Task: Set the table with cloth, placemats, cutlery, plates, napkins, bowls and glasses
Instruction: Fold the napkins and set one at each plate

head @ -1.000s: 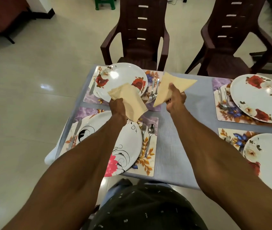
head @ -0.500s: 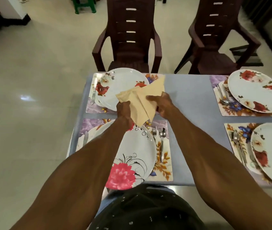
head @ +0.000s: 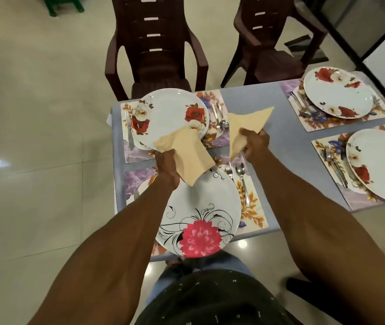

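Folded napkin [head: 184, 158] gripped in left hand [head: 167, 166] over pink-flower plate [head: 201, 214]; second napkin [head: 245, 127] held by right hand [head: 256, 143], beside rose plate [head: 170, 118].

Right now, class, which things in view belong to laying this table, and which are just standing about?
Part of the job:
left hand holding a napkin
right hand holding a second napkin
plates, e.g. pink-flower plate
placemats
cutlery
tablecloth

Standing about:
two brown chairs
green stool
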